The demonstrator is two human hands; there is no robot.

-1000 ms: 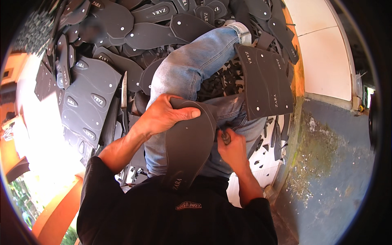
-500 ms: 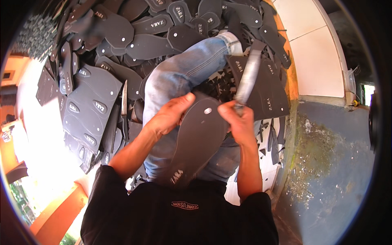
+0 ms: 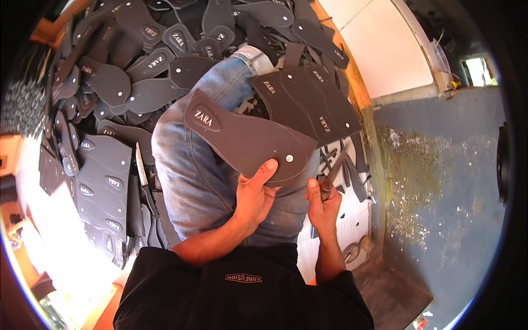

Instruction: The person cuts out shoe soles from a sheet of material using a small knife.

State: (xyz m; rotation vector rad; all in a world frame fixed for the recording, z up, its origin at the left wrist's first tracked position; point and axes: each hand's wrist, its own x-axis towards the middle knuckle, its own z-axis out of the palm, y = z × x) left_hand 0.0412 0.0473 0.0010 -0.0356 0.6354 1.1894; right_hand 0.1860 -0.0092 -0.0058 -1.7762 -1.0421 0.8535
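My left hand (image 3: 254,195) is closed on the wide end of a dark grey foam sole (image 3: 247,137), its thumb on top near a small white dot. The sole lies tilted above my jeans, its narrow heel end pointing to the far left. To the right of it, my right hand (image 3: 323,212) is wrapped round the brown handle of a knife (image 3: 325,190). The blade points away and is partly lost against the dark scraps, apart from the sole. Just beyond the sole, a dark foam sheet (image 3: 311,104) marked with sole outlines rests by my leg.
Many loose soles (image 3: 151,63) are heaped at the far left. A second marked sheet (image 3: 104,187) and another blade (image 3: 142,165) lie left of my knee. Offcut strips (image 3: 352,173) litter the floor at right, beside a stained grey surface (image 3: 434,203).
My left hand has swung the sole round, so its heel now points away instead of toward me. The knife in my right hand has come down and nearer. The view has shifted right.
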